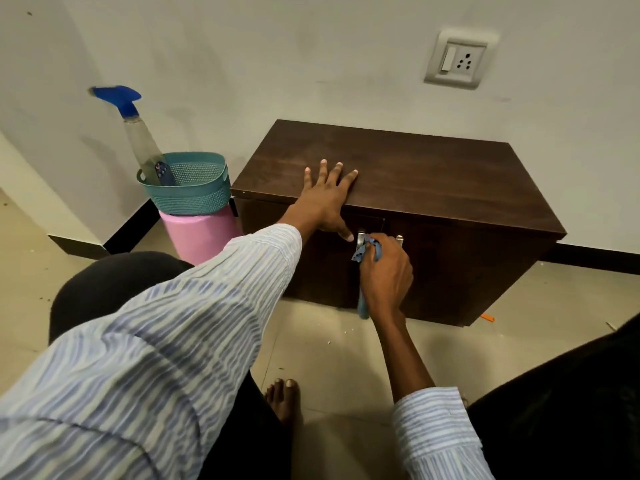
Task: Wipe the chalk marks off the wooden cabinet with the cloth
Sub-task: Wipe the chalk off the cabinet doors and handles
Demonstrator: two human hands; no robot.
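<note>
A low dark brown wooden cabinet stands against the white wall. My left hand lies flat on the front edge of its top, fingers spread, the thumb hanging down over the front. My right hand grips a bunched blue cloth and holds it against the cabinet's front, right at the two metal door handles. One end of the cloth hangs down below my wrist. No chalk marks show on the parts of the cabinet that I can see.
Left of the cabinet a teal basket with a blue-headed spray bottle sits on a pink stool. A wall socket is above. My knees and a bare foot are on the tiled floor.
</note>
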